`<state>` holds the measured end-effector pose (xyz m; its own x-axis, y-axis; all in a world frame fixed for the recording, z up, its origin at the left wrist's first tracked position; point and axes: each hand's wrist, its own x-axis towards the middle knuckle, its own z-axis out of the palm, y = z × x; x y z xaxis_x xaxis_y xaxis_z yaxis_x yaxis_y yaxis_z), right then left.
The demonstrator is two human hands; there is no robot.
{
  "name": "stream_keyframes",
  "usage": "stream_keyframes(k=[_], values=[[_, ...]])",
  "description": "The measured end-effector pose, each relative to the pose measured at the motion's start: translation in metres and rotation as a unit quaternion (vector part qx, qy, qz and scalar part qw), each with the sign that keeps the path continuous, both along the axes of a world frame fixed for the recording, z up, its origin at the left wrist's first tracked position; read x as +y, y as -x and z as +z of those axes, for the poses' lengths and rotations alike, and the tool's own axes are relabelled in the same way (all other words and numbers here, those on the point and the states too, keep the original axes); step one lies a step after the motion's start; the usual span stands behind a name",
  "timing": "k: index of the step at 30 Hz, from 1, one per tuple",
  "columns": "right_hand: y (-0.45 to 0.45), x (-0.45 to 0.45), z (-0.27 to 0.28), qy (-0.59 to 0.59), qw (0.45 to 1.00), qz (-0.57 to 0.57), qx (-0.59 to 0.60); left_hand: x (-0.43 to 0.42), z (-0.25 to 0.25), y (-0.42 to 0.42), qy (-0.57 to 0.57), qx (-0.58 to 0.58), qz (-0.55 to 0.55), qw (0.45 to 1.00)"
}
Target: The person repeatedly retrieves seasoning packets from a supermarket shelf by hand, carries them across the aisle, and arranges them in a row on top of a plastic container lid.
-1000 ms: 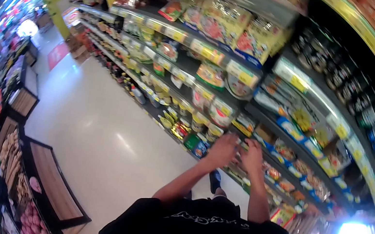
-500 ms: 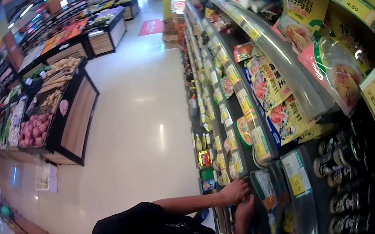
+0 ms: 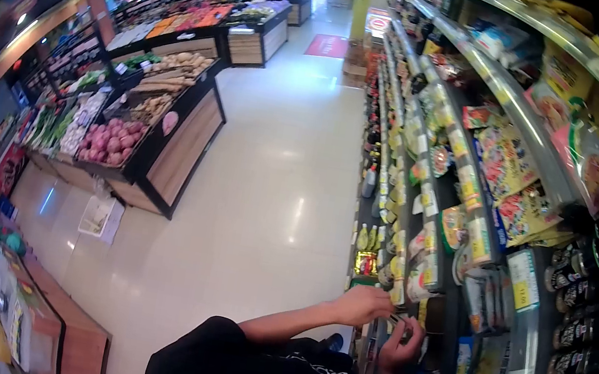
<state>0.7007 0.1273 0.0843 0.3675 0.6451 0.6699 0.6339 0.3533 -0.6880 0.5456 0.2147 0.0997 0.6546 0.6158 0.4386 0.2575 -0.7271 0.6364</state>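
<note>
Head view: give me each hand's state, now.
Left hand: partly curled; whether it holds anything cannot be told.
Right hand: partly curled; too small to tell what, if anything, it holds.

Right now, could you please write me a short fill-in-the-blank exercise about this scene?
1. Of the left hand and right hand, the one nearer the dark jars is the ____ hand.
2. The wood-sided produce stand is on the person's ____ side.
3. The person's shirt is ____.

Missing words: right; left; black.

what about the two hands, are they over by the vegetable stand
No, the left hand and right hand are beside the grocery shelves, across the aisle from the vegetable stand.
</note>
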Motion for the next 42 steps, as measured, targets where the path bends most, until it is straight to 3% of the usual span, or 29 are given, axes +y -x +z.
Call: stream_keyframes(k=[2, 4, 5, 9, 10, 11, 13, 18, 22, 25, 32, 36, 42], values=[[0.031, 0.0, 0.001, 0.108, 0.979, 0.11, 0.134, -0.024, -0.001, 0.052, 0.06, -0.023, 0.052, 0.997], [0.06, 0.001, -0.006, 0.233, 0.906, 0.252, 0.249, -0.051, -0.005, 0.105, 0.17, -0.093, 0.105, 0.975], [0.077, 0.003, -0.007, 0.277, 0.893, 0.289, 0.205, -0.066, -0.008, 0.13, 0.223, -0.128, 0.131, 0.957], [0.189, -0.017, -0.004, 0.329, 0.82, 0.415, 0.215, -0.137, -0.028, 0.235, 0.362, -0.254, 0.273, 0.855], [0.217, -0.027, -0.002, 0.342, 0.801, 0.445, 0.208, -0.156, -0.035, 0.257, 0.365, -0.353, 0.273, 0.817], [0.245, -0.035, -0.01, 0.353, 0.775, 0.474, 0.225, -0.178, -0.04, 0.28, 0.371, -0.357, 0.302, 0.802], [0.329, -0.06, -0.026, 0.379, 0.706, 0.545, 0.248, -0.243, -0.046, 0.347, 0.373, -0.375, 0.376, 0.761], [0.439, -0.121, -0.021, 0.443, 0.585, 0.65, 0.197, -0.357, -0.041, 0.409, 0.292, -0.339, 0.53, 0.72], [0.503, -0.174, -0.017, 0.49, 0.477, 0.721, 0.112, -0.44, -0.034, 0.425, 0.297, -0.342, 0.631, 0.63], [0.543, -0.207, -0.021, 0.498, 0.409, 0.765, 0.005, -0.487, -0.043, 0.416, 0.232, -0.384, 0.719, 0.53], [0.627, -0.287, -0.019, 0.493, 0.202, 0.828, -0.174, -0.567, -0.078, 0.424, 0.079, -0.564, 0.714, 0.407], [0.685, -0.323, -0.027, 0.467, 0.135, 0.845, -0.223, -0.597, -0.074, 0.46, 0.046, -0.626, 0.693, 0.355], [0.781, -0.37, -0.024, 0.464, 0.105, 0.853, -0.215, -0.663, -0.084, 0.548, 0.167, -0.421, 0.817, 0.358]])
